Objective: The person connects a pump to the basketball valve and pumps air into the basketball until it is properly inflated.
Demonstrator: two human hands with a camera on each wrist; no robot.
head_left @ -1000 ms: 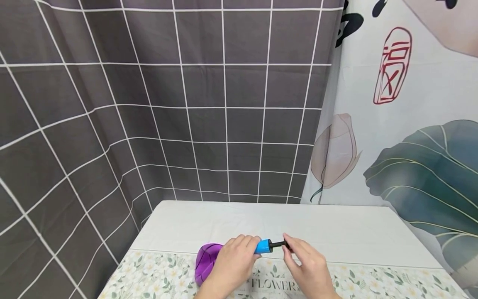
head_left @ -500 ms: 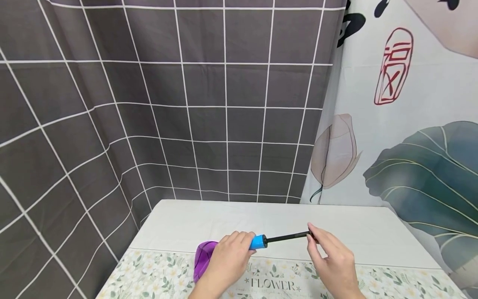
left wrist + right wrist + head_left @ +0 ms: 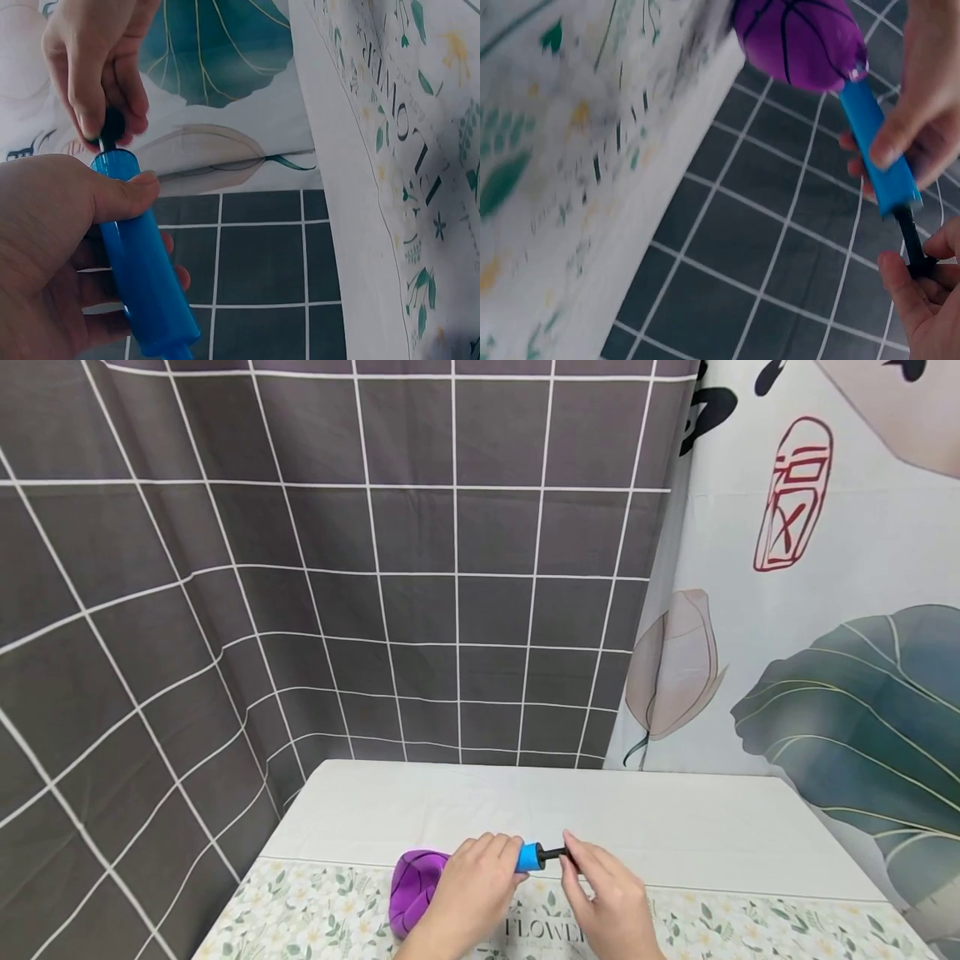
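My left hand (image 3: 480, 881) grips the blue barrel of a hand pump (image 3: 154, 277), fingers wrapped behind it and thumb across its front. At the pump's far end sits a purple ball (image 3: 802, 41) with black lines, joined at the nozzle; in the head view the ball looks dented and partly hidden behind my left hand. My right hand (image 3: 611, 897) pinches the black handle (image 3: 921, 266) of the pump between thumb and fingers. Only a short stretch of black rod shows between handle and barrel.
A table with a white cloth (image 3: 675, 818) and a floral printed strip (image 3: 315, 902) lies beneath the hands. Behind it hangs a dark curtain (image 3: 405, 610) with white grid lines. On the right is a white curtain (image 3: 712, 677) with leaf prints.
My right hand drew the pump handle out to the right, baring a long rod, then pushed it back left toward the barrel. My left hand stayed nearly in place.
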